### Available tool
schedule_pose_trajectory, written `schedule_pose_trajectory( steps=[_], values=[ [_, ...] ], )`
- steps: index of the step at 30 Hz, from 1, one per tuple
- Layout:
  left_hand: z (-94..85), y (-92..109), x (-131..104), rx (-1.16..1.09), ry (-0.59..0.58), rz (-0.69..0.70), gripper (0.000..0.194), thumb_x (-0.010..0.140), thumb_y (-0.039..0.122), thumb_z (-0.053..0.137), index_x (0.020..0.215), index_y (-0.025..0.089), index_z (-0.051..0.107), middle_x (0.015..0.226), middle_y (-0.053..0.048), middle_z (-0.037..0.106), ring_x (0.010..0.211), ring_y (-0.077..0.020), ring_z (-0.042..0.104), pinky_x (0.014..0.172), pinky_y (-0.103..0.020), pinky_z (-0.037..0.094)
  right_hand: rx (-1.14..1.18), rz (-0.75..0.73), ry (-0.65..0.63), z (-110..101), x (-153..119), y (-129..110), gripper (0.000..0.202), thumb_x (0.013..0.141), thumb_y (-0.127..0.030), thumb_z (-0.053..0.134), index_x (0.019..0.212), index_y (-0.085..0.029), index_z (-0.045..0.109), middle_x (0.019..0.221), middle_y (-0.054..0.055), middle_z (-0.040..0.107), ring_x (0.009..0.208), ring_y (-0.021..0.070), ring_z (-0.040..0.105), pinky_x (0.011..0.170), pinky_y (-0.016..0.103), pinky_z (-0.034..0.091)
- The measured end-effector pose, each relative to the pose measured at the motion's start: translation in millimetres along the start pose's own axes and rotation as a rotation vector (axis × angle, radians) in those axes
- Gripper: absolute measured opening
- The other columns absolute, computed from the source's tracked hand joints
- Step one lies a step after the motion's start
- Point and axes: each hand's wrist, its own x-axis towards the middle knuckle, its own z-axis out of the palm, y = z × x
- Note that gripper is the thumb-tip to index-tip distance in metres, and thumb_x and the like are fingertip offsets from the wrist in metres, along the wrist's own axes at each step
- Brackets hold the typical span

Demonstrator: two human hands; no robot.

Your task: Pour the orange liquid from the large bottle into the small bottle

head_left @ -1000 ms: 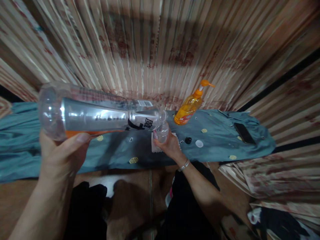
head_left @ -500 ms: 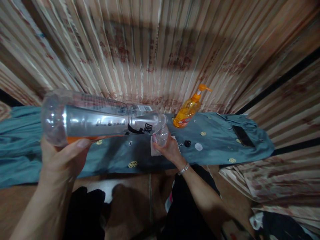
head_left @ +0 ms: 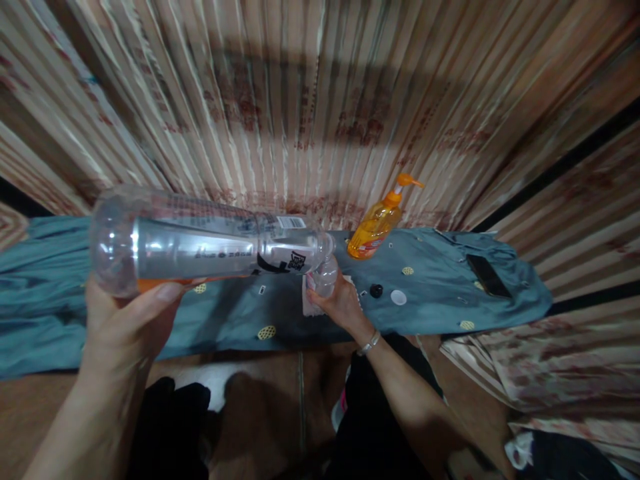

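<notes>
Large bottle [head_left: 220,243]: held sideways in mid-air above cloth [head_left: 225,320], base to L, mouth right at small btl's top; touching or just above, can't tell. Can't tell contents either.
Left hand [head_left: 133,310]: wrapped round underside near base, thumb along near side; prob. gripping there to carry wide end & leave neck free.
Small bottle [head_left: 326,277]: see-through, near upright, prob. kept so for meeting big btl's neck; resting on pad or just over it, can't tell.
Right hand [head_left: 345,300]: fingers closed round small btl, prob. for steadiness.
Pad [head_left: 311,305]: pale, flat on cloth, partly hidden by R hand.
Black cap [head_left: 376,291] & white disc [head_left: 399,297]: lying side by side, just R of R hand; prob. set aside but in easy reach.
Pump bottle [head_left: 375,227]: standing towards curtain [head_left: 280,133], behind R hand; closest tall obstacle.
Phone [head_left: 489,276]: flat near R end, well apart from both hands.
Edges: near one just beyond trouser legs [head_left: 370,427], far one along curtain; long sideways, shallow front-to-back.
Room: widest upward & L along cloth; tighter R, b/c of cap, disc & pump btl.
</notes>
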Motion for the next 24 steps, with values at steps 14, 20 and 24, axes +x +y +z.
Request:
schedule_pose_trajectory(
  steps=[14, 20, 24],
  values=[
    [-0.1, 2.3, 0.3, 0.007, 0.028, -0.022, 0.085, 0.042, 0.019, 0.086, 0.119, 0.035, 0.053, 0.098, -0.003, 0.068, 0.079, -0.0202, 0.067, 0.064, -0.034, 0.062, 0.027, -0.019, 0.004, 1.7, 0.2, 2.1, 0.062, 0.069, -0.034, 0.07, 0.124, -0.016, 0.049, 0.105, 0.01, 0.07, 0.094, 0.026, 0.068, 0.082, 0.036, 0.055],
    [0.6, 2.9, -0.7, 0.025, 0.027, -0.015, 0.082, 0.043, 0.02, 0.085, 0.118, 0.03, 0.054, 0.081, -0.001, 0.07, 0.071, -0.0189, 0.067, 0.067, -0.036, 0.062, 0.025, -0.001, -0.02, 1.2, 0.6, 1.5, 0.063, 0.07, -0.034, 0.07, 0.125, -0.016, 0.047, 0.106, 0.01, 0.069, 0.095, 0.0266, 0.068, 0.082, 0.037, 0.055],
    [1.2, 2.5, -1.6, 0.033, 0.024, -0.02, 0.08, 0.044, 0.021, 0.085, 0.118, 0.032, 0.055, 0.072, 0.001, 0.067, 0.07, -0.019, 0.066, 0.064, -0.034, 0.062, 0.028, -0.009, -0.018, 1.4, 0.8, 1.8, 0.064, 0.069, -0.033, 0.071, 0.126, -0.015, 0.047, 0.107, 0.011, 0.069, 0.097, 0.0269, 0.067, 0.083, 0.037, 0.054]
  ],
)
